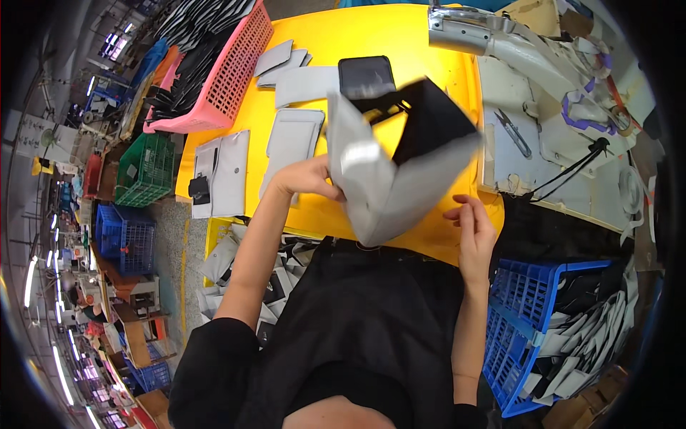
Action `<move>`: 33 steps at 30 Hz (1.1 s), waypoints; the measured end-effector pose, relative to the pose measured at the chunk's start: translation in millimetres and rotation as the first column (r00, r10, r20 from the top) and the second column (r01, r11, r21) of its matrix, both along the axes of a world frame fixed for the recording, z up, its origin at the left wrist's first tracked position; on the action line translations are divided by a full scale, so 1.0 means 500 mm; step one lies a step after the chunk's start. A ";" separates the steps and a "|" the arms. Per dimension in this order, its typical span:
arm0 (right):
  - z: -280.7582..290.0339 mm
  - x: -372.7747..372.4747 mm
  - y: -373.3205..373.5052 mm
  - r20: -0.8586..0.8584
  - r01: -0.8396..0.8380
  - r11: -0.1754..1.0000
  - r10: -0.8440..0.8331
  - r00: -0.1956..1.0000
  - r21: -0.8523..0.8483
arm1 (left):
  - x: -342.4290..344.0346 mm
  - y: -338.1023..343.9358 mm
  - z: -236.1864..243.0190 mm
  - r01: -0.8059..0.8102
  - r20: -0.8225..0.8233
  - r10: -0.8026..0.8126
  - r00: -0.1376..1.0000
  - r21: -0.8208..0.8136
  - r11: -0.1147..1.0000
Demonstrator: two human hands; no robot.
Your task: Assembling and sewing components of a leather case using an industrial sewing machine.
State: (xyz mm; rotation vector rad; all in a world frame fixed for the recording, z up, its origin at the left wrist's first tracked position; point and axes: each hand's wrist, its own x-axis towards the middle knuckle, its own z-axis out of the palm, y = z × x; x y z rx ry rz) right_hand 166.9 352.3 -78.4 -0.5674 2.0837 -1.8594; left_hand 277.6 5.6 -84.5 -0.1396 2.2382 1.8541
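Note:
My left hand [311, 177] is closed on the edge of a grey folded case [361, 168], a flat leather-like piece opened in a V. Its black lining [437, 118] faces up on the far side, and motion blurs parts of it. To the right of the case, my right hand [473, 232] is apart from it, with loosely curled fingers and nothing visible in them. Beyond the case, a black panel [366, 75] lies on the yellow table [314, 32], beside a grey panel [306, 87]. Stacked grey pieces [293, 136] rest left of the case.
A pink basket [229, 79] full of black pieces stands at the far left. A sewing machine [464, 32] and thread snips [513, 134] are on the right. Blue crate [518, 304] with grey pieces sits low right; a green crate [146, 168] is at left.

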 end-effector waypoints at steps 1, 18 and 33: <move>0.005 -0.003 -0.005 -0.005 0.037 0.999 -0.037 0.999 -0.033 | -0.007 -0.012 -0.017 0.232 0.038 -0.230 0.972 -0.067 0.970; 0.036 0.027 -0.035 0.078 -0.026 0.975 0.044 0.996 -0.219 | -0.018 0.115 0.101 -0.303 -0.457 0.062 0.887 -0.476 0.825; 0.013 -0.008 -0.056 0.264 -0.182 0.983 0.167 0.950 0.035 | 0.064 0.179 0.041 -0.217 0.196 0.353 0.915 -0.498 0.840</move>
